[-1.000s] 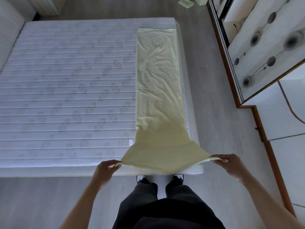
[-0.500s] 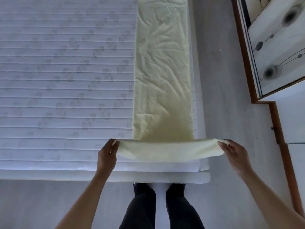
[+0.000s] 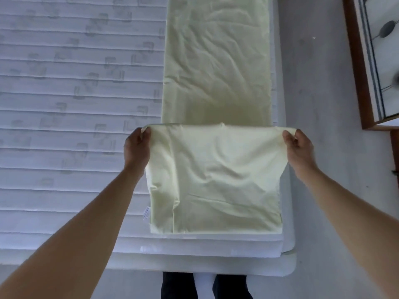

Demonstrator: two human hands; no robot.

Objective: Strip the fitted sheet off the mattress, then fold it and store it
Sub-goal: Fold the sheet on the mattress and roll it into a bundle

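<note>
Sheet (image 3: 216,180), pale yellow, already folded to a long strip along mattress (image 3: 75,104) right side. L hand (image 3: 137,149) & R hand (image 3: 299,152) each pinch a near-end corner, end flap carried over the strip w/ its fold line near the bed foot. To do well: keep both corners level, edge taut, align side edges w/ strip below, lay flat, smooth creases before next fold. Small white tag (image 3: 146,212) shows at the flap's lower left.

Both hands pinching sheet (image 3: 216,180), mattress (image 3: 75,104)
</note>
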